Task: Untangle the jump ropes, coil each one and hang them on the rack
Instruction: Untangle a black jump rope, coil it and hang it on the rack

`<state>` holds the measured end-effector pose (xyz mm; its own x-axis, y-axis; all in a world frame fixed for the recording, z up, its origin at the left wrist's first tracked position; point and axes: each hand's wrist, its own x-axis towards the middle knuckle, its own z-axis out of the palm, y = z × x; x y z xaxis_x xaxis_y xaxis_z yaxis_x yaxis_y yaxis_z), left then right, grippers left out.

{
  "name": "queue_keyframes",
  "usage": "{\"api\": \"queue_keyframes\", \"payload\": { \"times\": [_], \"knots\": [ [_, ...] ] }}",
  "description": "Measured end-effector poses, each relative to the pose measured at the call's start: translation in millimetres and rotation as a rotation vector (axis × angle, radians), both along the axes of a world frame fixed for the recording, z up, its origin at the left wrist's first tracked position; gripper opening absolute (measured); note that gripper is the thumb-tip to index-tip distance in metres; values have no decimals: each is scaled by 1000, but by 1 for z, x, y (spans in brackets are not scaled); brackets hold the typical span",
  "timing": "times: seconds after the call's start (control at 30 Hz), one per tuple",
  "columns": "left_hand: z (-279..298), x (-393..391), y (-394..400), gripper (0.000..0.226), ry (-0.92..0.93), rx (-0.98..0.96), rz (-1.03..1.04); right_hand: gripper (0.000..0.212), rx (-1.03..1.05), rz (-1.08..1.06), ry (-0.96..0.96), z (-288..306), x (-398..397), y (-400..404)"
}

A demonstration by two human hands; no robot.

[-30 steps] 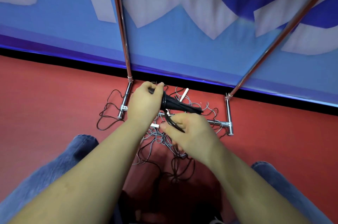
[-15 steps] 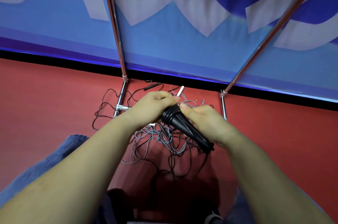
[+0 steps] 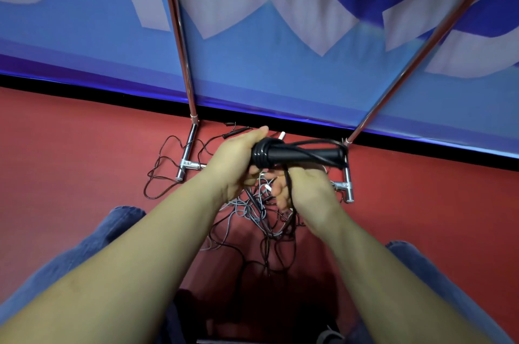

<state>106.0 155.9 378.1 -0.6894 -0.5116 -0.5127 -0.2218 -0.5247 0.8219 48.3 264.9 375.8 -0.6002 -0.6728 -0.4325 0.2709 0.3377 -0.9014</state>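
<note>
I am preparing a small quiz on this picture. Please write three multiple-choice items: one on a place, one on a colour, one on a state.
1. Where does the tangled rope pile lie?
A. on the red floor
B. over the rack's poles
C. on a table

2. What colour are the held handles?
A. white
B. black
C. red

3. What is the left hand doing?
A. resting flat
B. hanging idle
C. gripping the handles

Answers: A, the cords spread on the floor by the rack's base; B, they are plainly black; C, its fingers curl round their thick end.
</note>
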Motion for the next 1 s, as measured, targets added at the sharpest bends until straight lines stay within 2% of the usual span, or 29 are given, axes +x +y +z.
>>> {"api": "queue_keyframes", "payload": {
  "times": [0.07, 0.17, 0.27, 0.33, 0.4, 0.5, 0.6, 0.7, 0.77, 0.83, 1.0],
  "knots": [
    [1, -1, -6, 30, -49, -38, 124, 37, -38, 86, 52, 0, 9, 0],
    [-4, 1, -14, 31, -171, -303, 215, 36, 20, 260, 176, -4, 18, 3],
    [-10, 4, -19, 31, -224, -583, 224, 25, 73, 354, 417, -1, 15, 7],
    [-11, 6, -21, 30, -267, -708, 196, 11, 73, 370, 604, 5, 8, 10],
    [-12, 7, -22, 29, -294, -801, 140, 7, 74, 337, 770, 8, 0, 13],
    [-13, 8, -19, 28, -253, -834, -22, 3, 52, 184, 827, 15, -15, 19],
    [-7, 8, -14, 30, -114, -705, -193, 9, 37, 154, 897, 16, -27, 24],
    [0, 9, -13, 30, -54, -622, -285, 13, 203, 328, 861, 11, -34, 25],
    [1, 12, -13, 30, -41, -590, -309, 35, 278, 446, 703, 10, -36, 25],
    [1, 14, -12, 27, -34, -558, -332, 46, 261, 479, 481, 12, -37, 26],
    [2, 14, -11, 21, -17, -466, -387, 50, 217, 462, 293, 7, -38, 25]
  ]
}}
